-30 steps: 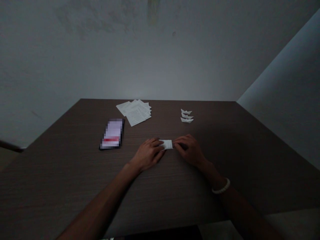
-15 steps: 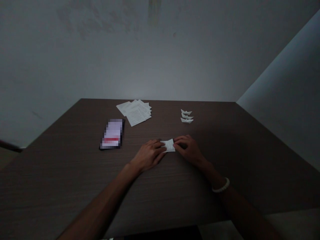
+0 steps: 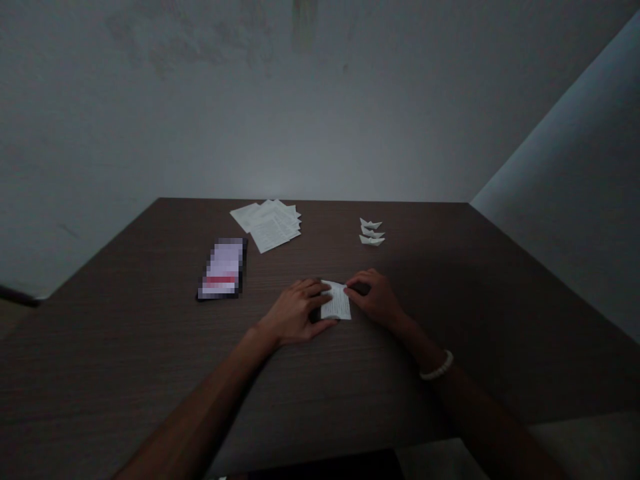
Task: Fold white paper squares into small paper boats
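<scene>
So, a folded slip of printed paper (image 3: 337,301) was kept flat on the dark wood table (image 3: 135,333), its right edge gripped by the closed right hand (image 3: 375,298), its left edge pressed by the half-open left hand (image 3: 293,313); three paper boats (image 3: 372,231) were noted beyond

The head-worn camera looked forward and down across a dark wood table (image 3: 125,360), from fairly near above the left hand (image 3: 293,313) and right hand (image 3: 377,300), toward the wall (image 3: 300,113) behind.
</scene>
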The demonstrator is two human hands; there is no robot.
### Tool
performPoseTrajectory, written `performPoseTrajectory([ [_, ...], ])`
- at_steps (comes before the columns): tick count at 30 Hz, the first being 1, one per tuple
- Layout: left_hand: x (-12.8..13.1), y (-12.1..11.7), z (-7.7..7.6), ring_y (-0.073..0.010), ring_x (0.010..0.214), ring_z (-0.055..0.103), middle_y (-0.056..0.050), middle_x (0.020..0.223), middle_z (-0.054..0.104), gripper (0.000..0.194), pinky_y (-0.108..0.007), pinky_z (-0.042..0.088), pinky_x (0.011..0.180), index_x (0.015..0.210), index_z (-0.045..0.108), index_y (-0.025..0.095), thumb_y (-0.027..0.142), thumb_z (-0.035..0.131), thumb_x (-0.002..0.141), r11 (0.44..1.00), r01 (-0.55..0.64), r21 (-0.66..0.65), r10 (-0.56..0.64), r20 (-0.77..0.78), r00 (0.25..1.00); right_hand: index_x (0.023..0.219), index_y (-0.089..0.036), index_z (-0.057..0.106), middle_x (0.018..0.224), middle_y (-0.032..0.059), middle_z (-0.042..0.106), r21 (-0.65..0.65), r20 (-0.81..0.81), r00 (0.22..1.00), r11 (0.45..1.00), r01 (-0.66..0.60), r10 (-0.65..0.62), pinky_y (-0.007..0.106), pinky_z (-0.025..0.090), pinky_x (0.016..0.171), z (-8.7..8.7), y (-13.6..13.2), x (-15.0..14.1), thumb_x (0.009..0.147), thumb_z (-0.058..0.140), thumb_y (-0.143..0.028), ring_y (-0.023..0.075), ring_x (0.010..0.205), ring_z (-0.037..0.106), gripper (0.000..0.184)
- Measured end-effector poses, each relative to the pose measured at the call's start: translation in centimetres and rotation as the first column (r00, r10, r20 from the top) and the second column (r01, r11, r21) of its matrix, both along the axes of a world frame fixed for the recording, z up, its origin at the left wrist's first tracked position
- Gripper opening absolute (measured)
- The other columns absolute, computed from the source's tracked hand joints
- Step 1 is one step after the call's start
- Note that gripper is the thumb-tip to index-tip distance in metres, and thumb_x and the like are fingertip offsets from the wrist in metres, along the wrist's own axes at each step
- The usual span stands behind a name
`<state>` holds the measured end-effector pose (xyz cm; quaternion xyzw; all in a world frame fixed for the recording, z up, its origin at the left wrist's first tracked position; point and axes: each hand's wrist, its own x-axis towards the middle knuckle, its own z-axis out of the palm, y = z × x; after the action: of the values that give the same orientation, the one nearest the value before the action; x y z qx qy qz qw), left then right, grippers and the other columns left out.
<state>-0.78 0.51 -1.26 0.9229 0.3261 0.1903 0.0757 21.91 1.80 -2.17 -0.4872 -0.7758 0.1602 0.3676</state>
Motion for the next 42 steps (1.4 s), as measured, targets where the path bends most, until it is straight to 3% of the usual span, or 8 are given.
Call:
performPoseTrajectory([
  [5, 0.1, 0.0, 0.2, -0.0294, 0.121, 0.047, -0.015, 0.134, 0.049, 0.063, -0.046, 0.043, 0.101, 0.132, 0.047, 0.015, 0.047, 0.065, 0.080, 0.994, -0.111, -0.012, 0.111, 0.121, 0.986, 0.076, -0.021, 0.069, 0.076, 0.0011, 0.071, 0.036, -0.009, 1.000, 0.999, 0.009, -0.008, 0.032, 0.043, 0.071, 0.1, -0.1, 0.0, 0.077, 0.071, -0.014, 0.0171, 0.072, 0.061, 0.007],
  [9, 0.1, 0.1, 0.0, -0.0305, 0.126, 0.043, -0.016, 0.139, 0.043, 0.076, -0.048, 0.040, 0.104, 0.141, 0.035, 0.015, 0.046, 0.067, 0.079, 0.990, -0.141, -0.022, 0.142, 0.130, 0.981, 0.077, -0.021, 0.069, 0.078, 0.0006, 0.071, 0.086, -0.014, 0.999, 0.996, -0.038, 0.039, 0.032, 0.044, 0.074, 0.2, -0.2, 0.1, 0.078, 0.070, -0.013, 0.0161, 0.072, 0.062, 0.008],
  [14, -0.1, 0.3, -0.2, -0.0293, 0.120, 0.048, -0.012, 0.135, 0.049, 0.052, -0.049, 0.043, 0.099, 0.133, 0.049, 0.022, 0.041, 0.060, 0.086, 0.995, -0.100, 0.001, 0.099, 0.083, 0.992, 0.081, -0.021, 0.068, 0.085, 0.0022, 0.071, 0.177, 0.091, 0.985, 0.971, -0.160, 0.146, 0.034, 0.045, 0.077, -0.1, -0.3, 0.7, 0.080, 0.065, -0.010, 0.0174, 0.078, 0.060, 0.011],
  [20, 0.0, 0.3, -0.2, -0.0255, 0.115, 0.054, -0.011, 0.126, 0.058, 0.031, -0.044, 0.045, 0.097, 0.119, 0.060, 0.018, 0.034, 0.052, 0.093, 0.999, -0.025, 0.022, 0.024, 0.036, 0.999, 0.083, -0.022, 0.069, 0.090, 0.0028, 0.070, 0.193, 0.158, 0.966, 0.953, -0.233, 0.204, 0.034, 0.046, 0.078, -0.3, -0.6, 1.0, 0.079, 0.063, -0.010, 0.0180, 0.081, 0.057, 0.014],
  [28, 0.2, 0.2, -0.1, -0.0246, 0.113, 0.057, -0.010, 0.122, 0.062, 0.027, -0.043, 0.047, 0.096, 0.113, 0.064, 0.017, 0.030, 0.048, 0.095, 0.998, 0.016, 0.058, -0.017, 0.007, 1.000, 0.083, -0.022, 0.070, 0.096, 0.0036, 0.070, 0.125, 0.141, 0.956, 0.954, -0.273, 0.256, 0.035, 0.047, 0.080, 0.5, -1.2, 1.0, 0.077, 0.063, -0.009, 0.0180, 0.084, 0.059, 0.016],
  [42, 0.3, 0.0, 0.1, -0.0231, 0.108, 0.057, -0.009, 0.118, 0.063, 0.025, -0.041, 0.048, 0.091, 0.107, 0.065, 0.018, 0.025, 0.045, 0.096, 0.996, 0.048, 0.077, -0.047, -0.013, 0.999, 0.095, -0.022, 0.069, 0.092, 0.0040, 0.071, 0.086, 0.090, 0.973, 0.972, -0.221, 0.213, 0.037, 0.044, 0.083, -0.1, -0.6, 0.7, 0.085, 0.062, -0.017, 0.0186, 0.084, 0.061, 0.013],
])
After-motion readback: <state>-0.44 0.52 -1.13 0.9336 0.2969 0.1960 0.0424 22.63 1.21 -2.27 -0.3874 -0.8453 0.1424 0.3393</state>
